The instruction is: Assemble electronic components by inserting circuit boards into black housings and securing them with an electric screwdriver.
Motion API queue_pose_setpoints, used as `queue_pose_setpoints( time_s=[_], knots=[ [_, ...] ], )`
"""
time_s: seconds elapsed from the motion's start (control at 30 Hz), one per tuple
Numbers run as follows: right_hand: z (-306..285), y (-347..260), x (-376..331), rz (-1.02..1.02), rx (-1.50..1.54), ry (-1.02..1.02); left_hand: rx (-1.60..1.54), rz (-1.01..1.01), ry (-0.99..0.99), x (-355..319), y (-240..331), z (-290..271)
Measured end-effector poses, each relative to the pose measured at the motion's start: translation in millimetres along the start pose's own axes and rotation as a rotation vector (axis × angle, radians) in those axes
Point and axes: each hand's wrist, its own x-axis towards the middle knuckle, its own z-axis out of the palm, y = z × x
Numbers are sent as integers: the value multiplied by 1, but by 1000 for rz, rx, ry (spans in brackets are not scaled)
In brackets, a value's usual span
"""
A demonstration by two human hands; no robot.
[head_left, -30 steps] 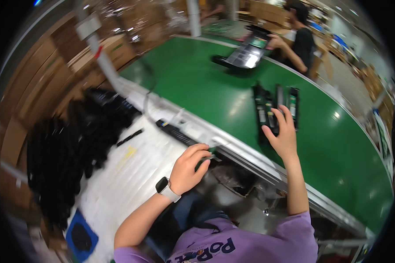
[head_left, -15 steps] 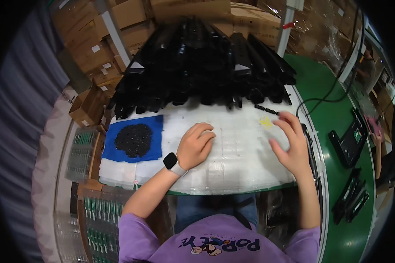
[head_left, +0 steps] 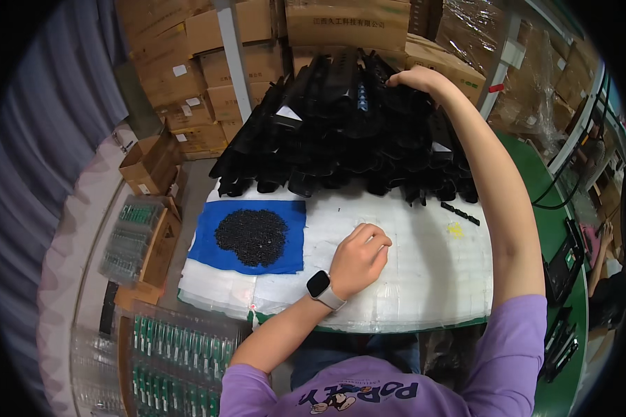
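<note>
A large heap of long black plastic housings [head_left: 341, 149] covers the back of the white padded work surface [head_left: 424, 285]. My right hand [head_left: 419, 78] reaches over the heap, its fingers closed at the upper end of one black plastic housing [head_left: 377, 68]; the heap partly hides the grip. Near the middle of the surface rests my left hand [head_left: 360, 260], fingers curled in and nothing visible in them. To its left, a pile of small black parts [head_left: 252, 236] lies on a blue cloth [head_left: 295, 260]. A short narrow black strip [head_left: 460, 213] lies at the right, beside small yellow bits [head_left: 455, 230].
Clear trays of green circuit boards [head_left: 181, 347] stand at the lower left, with an open carton [head_left: 149, 163] farther back. Stacked cardboard boxes [head_left: 348, 28] and a metal post [head_left: 233, 59] rise behind. Black parts [head_left: 560, 340] lie on the green bench [head_left: 522, 156] at right.
My right hand has moved from above the near right of the surface to the far top of the heap. The view has shifted; my left hand stays curled on the surface.
</note>
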Motion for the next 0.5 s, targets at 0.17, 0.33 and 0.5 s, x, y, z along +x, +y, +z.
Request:
queue_pose_setpoints(
  time_s=[0.17,0.33,0.5],
  knots=[
    [9,-2,23,269,154,17,-18,22,-2,-2,2,-3],
    [10,4,32,245,202,-46,-7,32,-8,-4,3,-5],
    [6,21,40,236,341,58,-3,63,-10,-3,3,-3]
  ],
)
